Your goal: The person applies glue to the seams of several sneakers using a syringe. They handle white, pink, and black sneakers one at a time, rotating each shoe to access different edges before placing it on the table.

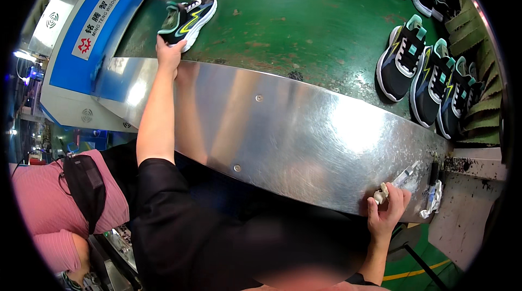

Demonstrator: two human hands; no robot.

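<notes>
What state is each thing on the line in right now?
Left hand: gripping the heel of the sneaker.
Sneaker: upright on its sole on the green belt, held.
Right hand: closed around the syringe.
Syringe: lying tilted on the steel ledge.
Row of sneakers: standing side by side, untouched.

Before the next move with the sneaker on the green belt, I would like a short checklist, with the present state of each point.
1. Left hand has contact with the dark sneaker: ok, fingers touch its heel end.
2. Firm grip on that sneaker: cannot tell, the hand hides the contact.
3. Right hand holds the syringe: ok, its fist is closed around the plunger end.
4. Syringe tip is away from the shoes: ok, it lies over the steel guard.
5. Belt beside the sneaker has space: ok, the row of sneakers lies far to the right.
</notes>
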